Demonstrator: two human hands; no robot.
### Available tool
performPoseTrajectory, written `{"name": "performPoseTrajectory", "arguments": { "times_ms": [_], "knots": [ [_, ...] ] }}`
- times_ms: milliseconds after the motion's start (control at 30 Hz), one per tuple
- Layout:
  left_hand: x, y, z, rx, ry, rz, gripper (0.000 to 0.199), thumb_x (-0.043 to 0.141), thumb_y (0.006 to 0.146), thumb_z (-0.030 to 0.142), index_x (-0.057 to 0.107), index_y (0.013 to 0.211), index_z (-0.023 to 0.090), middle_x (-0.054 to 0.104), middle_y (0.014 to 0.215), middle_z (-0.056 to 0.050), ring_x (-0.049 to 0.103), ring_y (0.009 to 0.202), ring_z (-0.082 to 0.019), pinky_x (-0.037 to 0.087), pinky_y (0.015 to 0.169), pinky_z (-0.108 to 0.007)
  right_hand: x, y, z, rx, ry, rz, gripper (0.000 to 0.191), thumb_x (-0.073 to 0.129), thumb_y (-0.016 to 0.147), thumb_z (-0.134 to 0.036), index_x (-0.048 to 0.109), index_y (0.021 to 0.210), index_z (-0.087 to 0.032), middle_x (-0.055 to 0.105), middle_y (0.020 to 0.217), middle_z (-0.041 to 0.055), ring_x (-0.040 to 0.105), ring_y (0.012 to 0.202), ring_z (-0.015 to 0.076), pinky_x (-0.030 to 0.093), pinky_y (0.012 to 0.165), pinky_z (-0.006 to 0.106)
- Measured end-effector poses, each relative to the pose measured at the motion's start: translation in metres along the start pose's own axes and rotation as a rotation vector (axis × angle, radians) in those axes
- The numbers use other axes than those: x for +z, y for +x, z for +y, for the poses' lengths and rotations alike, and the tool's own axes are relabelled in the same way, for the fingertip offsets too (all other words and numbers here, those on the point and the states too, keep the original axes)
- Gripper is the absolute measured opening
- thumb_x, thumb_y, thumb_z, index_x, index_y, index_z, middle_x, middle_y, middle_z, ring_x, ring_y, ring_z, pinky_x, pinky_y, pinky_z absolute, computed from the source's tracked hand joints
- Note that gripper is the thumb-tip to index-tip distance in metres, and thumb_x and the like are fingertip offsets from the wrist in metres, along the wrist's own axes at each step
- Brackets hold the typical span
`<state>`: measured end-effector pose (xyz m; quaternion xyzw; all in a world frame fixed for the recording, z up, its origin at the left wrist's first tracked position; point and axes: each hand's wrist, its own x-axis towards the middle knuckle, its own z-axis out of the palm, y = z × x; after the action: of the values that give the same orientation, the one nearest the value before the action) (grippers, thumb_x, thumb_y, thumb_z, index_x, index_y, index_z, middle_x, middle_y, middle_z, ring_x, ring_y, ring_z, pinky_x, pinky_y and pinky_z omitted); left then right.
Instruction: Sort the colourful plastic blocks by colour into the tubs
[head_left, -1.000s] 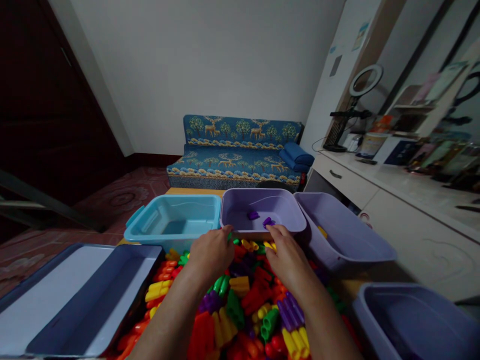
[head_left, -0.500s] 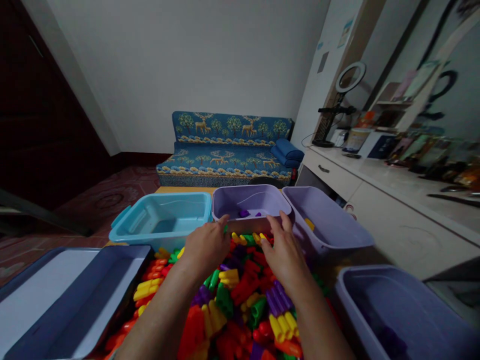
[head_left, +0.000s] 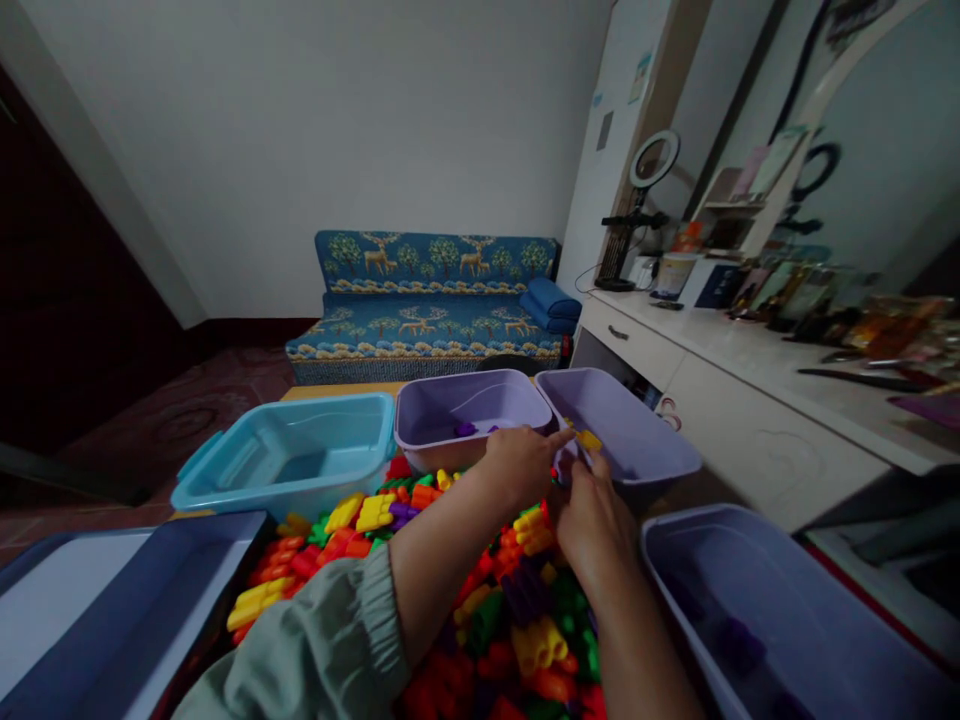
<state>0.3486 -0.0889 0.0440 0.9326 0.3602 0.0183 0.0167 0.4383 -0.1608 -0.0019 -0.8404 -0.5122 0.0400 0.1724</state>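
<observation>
My left hand (head_left: 521, 462) reaches across to the right, index finger stretched toward the near edge of the right-hand purple bin (head_left: 649, 440); its other fingers are mostly hidden. Just past that fingertip shows a small yellow piece (head_left: 568, 423). Close beside it, my right hand (head_left: 592, 505) is at the same bin's near wall, fingers apart as far as I can see. A yellow plastic block (head_left: 589, 440) lies inside this bin. Under both forearms spreads a heap of red, yellow, green and purple toy blocks (head_left: 536, 645).
The middle purple bin (head_left: 420, 445) holds a few purple pieces. Left of it stands a light blue bin (head_left: 285, 490). A grey-blue tray (head_left: 135, 610) is at the near left. Another purple bin (head_left: 817, 610) with purple blocks stands near right. Behind are a sofa (head_left: 427, 300) and a white dresser (head_left: 720, 400).
Both hands have moved from the front of the middle bin to the right-hand bin, the left crossing over the heap. A second yellow piece now shows there. The view has shifted right.
</observation>
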Motion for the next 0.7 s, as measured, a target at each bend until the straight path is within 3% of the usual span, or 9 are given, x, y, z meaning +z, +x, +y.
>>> {"name": "performPoseTrajectory", "arguments": {
  "times_ms": [233, 400, 700],
  "knots": [
    [0.005, 0.010, 0.002, 0.031, -0.006, -0.044, 0.056, 0.047, 0.087, 0.026, 0.041, 0.142, 0.032, 0.069, 0.109, -0.017, 0.069, 0.092, -0.034, 0.054, 0.071, -0.043, -0.001, -0.003, 0.002, -0.009, -0.031, 0.023, 0.033, 0.051, 0.087, -0.023, 0.062, 0.116, -0.016, 0.054, 0.129, 0.0164, 0.069, 0.094, 0.0283, 0.053, 0.070, 0.035],
    [0.005, 0.006, 0.004, 0.050, -0.004, -0.020, 0.052, 0.045, 0.085, 0.023, 0.047, 0.137, 0.029, 0.070, 0.105, -0.016, 0.069, 0.092, -0.033, 0.055, 0.071, -0.042, -0.003, -0.005, 0.000, 0.017, -0.044, -0.008, 0.031, 0.052, 0.086, -0.021, 0.063, 0.114, -0.017, 0.053, 0.130, 0.0154, 0.070, 0.090, 0.0263, 0.053, 0.067, 0.033],
    [0.004, -0.017, 0.006, -0.008, -0.034, -0.026, 0.057, 0.045, 0.086, 0.025, 0.039, 0.143, 0.027, 0.070, 0.106, -0.017, 0.069, 0.091, -0.033, 0.055, 0.070, -0.041, 0.005, -0.003, 0.006, -0.021, -0.027, 0.040, 0.028, 0.049, 0.088, -0.026, 0.066, 0.108, -0.017, 0.052, 0.131, 0.0168, 0.070, 0.089, 0.0275, 0.053, 0.068, 0.035]
  ]
}}
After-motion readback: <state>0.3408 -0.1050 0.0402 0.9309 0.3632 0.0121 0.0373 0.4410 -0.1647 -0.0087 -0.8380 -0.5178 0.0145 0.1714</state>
